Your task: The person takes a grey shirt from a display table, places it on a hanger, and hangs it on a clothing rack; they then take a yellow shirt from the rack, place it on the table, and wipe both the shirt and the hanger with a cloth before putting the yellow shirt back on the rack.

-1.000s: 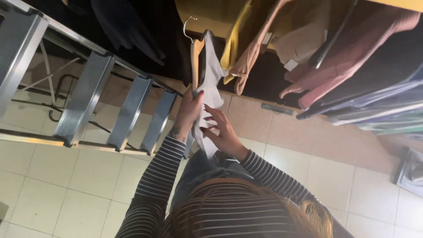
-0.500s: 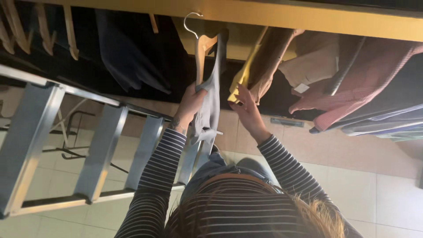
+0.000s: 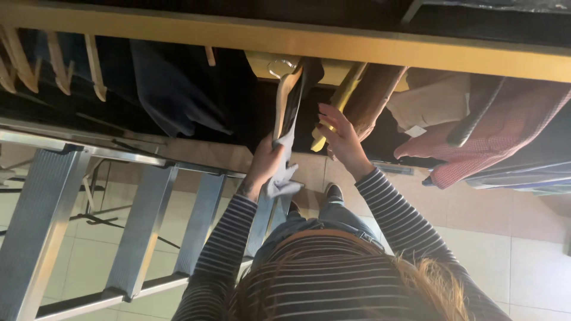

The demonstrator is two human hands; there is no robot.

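Note:
My left hand point(image 3: 264, 165) is shut on a pale grey garment point(image 3: 284, 169) that hangs from a wooden hanger point(image 3: 281, 101). The hanger's metal hook point(image 3: 278, 64) is up by the long wooden rail point(image 3: 369, 49). My right hand point(image 3: 338, 138) is apart from the garment, to its right, with fingers spread and nothing in it. Its fingertips are close to a yellow garment point(image 3: 333, 113) and a brown one point(image 3: 373, 98) hanging from the rail. Both of my sleeves are dark with thin stripes.
A metal stepladder point(image 3: 143, 226) stands at the left over a pale tiled floor point(image 3: 511, 261). Bare wooden hangers point(image 3: 53, 62) and a dark blue garment point(image 3: 169, 95) hang at the upper left. A pink checked shirt point(image 3: 493, 137) and a cream one hang at the right.
The hanger with the grey garment has gone up to the rail. My right hand has let go of the garment and moved right toward the hanging clothes.

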